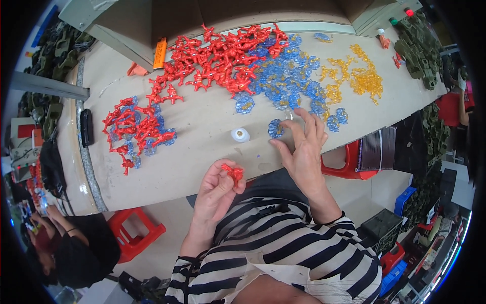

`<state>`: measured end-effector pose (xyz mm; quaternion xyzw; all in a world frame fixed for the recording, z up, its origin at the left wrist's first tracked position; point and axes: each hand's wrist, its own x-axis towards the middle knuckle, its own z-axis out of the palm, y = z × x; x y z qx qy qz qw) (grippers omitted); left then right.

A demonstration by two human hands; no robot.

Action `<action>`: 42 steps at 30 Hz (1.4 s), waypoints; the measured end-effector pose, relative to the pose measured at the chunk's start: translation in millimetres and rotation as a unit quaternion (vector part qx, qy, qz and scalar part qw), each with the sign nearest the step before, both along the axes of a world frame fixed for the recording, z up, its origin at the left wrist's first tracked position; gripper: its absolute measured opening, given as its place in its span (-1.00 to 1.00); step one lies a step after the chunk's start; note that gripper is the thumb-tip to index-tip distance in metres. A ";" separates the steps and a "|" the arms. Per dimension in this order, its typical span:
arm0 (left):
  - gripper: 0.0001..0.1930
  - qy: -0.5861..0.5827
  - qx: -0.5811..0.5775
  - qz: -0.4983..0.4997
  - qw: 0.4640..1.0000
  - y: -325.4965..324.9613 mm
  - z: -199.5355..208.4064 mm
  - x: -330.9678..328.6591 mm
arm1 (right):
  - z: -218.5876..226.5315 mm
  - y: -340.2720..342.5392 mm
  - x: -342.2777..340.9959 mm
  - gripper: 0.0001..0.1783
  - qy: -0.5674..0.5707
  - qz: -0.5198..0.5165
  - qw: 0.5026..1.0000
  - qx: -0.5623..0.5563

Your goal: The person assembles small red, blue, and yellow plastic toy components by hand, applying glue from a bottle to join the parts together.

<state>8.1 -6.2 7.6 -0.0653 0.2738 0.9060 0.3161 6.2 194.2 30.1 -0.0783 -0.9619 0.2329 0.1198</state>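
Note:
A small red plastic figure (234, 173) is pinched between the thumb and fingers of my left hand (215, 191), held over the table's near edge. My right hand (306, 149) reaches over the table with thumb and fingers apart. Close to its thumb and index fingertips lies a blue translucent piece (275, 128); whether they touch it is hard to make out. A small clear object (289, 114) shows by the same fingertips. Between my hands, farther in, stands a white round bottle (240, 135).
Red figures (217, 58) are heaped at the back, beside blue translucent pieces (288, 73) and yellow translucent pieces (367, 78). A mixed red and blue pile (136, 126) lies left. Red stools (134, 233) stand below the table (197, 137). Another person (76, 248) sits at far left.

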 end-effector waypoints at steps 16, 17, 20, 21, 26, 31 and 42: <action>-0.70 -0.024 0.010 -0.062 0.998 15.1 -1.9 -0.8 | -2.0 -4.9 7.4 -0.62 -0.005 0.181 0.933 -0.312; -0.70 -0.024 0.008 -0.061 0.998 15.5 -2.0 -1.2 | -2.7 -4.4 8.7 -0.62 -0.004 0.203 0.935 -0.290; -0.72 -0.024 0.008 -0.063 0.998 15.0 -3.5 -2.2 | 6.0 -3.7 7.7 -0.62 -0.054 0.230 0.923 -0.302; -0.71 -0.021 0.009 -0.061 0.998 13.7 -5.0 -2.0 | 11.1 -3.1 7.2 -0.61 -0.107 0.232 0.907 -0.334; -0.72 -0.021 -0.007 -0.055 0.998 10.5 -6.9 -4.8 | 6.2 9.8 9.8 -0.62 -0.174 0.245 0.805 -0.510; -0.78 0.032 0.012 -0.025 0.999 11.4 -11.1 -0.2 | 0.5 -0.9 19.3 -0.69 -0.217 0.104 0.714 -0.657; -0.81 0.150 -0.096 0.039 0.983 23.0 -5.9 4.7 | -30.5 -23.4 31.1 -0.82 0.019 0.107 0.647 -0.755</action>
